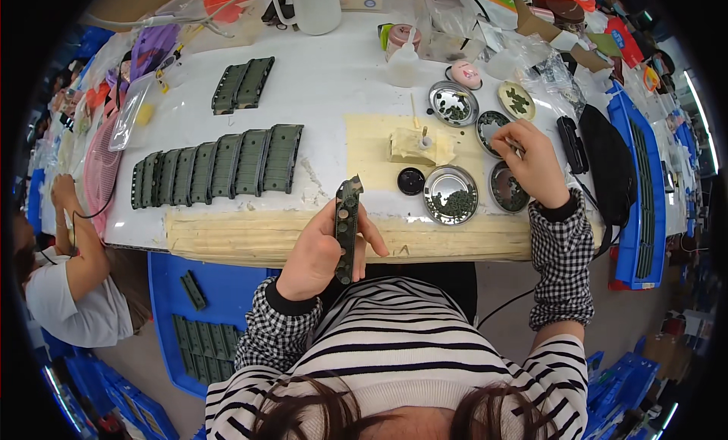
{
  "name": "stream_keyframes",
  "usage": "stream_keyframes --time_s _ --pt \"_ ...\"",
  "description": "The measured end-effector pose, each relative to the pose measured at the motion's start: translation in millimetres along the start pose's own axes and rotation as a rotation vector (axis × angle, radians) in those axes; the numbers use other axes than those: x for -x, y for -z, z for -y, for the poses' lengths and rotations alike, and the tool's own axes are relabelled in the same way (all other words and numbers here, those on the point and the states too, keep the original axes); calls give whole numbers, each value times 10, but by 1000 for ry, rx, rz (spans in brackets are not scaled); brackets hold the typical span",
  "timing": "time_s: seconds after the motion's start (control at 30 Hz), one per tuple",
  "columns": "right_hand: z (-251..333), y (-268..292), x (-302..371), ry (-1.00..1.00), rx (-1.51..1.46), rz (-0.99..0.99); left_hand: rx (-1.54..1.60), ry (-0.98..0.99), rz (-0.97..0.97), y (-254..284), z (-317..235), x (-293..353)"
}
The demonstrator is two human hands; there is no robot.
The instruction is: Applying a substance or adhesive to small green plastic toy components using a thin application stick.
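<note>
My left hand point(309, 256) grips a long, narrow dark green camouflage plastic piece point(346, 231) with a row of round discs along its face. It is held upright in front of the table's front edge. To the right, my right hand point(540, 171) is over the round metal dishes, thumb and fingertips pinched together. Whatever the pinch holds is too small to make out. Below the fingers lies a metal dish point(497, 184) with small green parts, and a similar dish point(493, 120) sits just behind, partly covered by the hand. Another dish point(450, 219) of small green bits stands left of them.
Several dark green ribbed pieces point(220, 167) stand in a row on the left, with more behind. A taped block point(413, 146), black round lid point(411, 181) and white squeeze bottle point(404, 68) occupy the middle. Blue trays point(163, 288) flank the table. A co-worker point(80, 303) sits at left.
</note>
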State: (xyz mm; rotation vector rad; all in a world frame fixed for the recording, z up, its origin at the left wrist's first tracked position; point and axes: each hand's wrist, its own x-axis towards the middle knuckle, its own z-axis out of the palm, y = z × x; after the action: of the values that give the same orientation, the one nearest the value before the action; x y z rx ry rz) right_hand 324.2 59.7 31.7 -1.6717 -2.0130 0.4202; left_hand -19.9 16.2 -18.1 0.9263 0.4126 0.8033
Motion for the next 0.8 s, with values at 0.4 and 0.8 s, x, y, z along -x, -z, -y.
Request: stream_keyframes --time_s 0.4,0.8 --pt "-188 49 -297 61 13 266 10 73 -235 -166 -39 93" --pt "-352 21 -295 -14 -49 233 75 98 -256 -163 -76 80"
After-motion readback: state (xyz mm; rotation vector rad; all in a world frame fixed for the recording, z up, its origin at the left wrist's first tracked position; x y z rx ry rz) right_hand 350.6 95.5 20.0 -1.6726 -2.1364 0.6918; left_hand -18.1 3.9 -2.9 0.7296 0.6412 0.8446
